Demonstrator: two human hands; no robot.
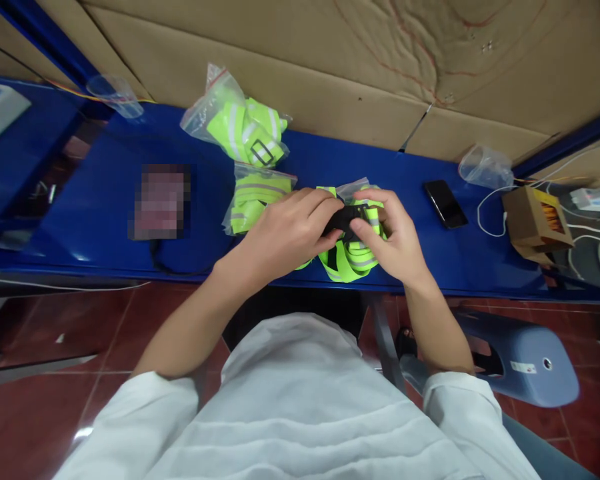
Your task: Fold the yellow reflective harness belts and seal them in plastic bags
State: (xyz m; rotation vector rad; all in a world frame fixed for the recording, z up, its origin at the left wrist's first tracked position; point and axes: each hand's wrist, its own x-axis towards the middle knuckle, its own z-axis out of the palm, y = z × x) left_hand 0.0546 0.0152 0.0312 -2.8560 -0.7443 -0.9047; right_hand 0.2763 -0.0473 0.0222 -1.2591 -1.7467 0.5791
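Note:
Near the front edge of the blue table lies a neon yellow reflective strap [347, 267] with grey stripes, folded into loops. My left hand [297, 223] closes its fingers on a black part [341, 221] of this strap, which looks like a buckle. From the other side my right hand [393, 233] grips the strap bundle, thumb on the black part and fingers over the top. The fingers hide much of the black piece. Behind the bundle a bit of clear plastic bag [354, 187] shows.
Two clear zip bags with neon straps, the far bag [247, 130] and the nearer bag [257, 193], lie left of my hands. A phone [445, 203], a cardboard box [537, 223] and plastic cups [486, 167] are on the table [95, 200]. A stool [530, 363] stands below right.

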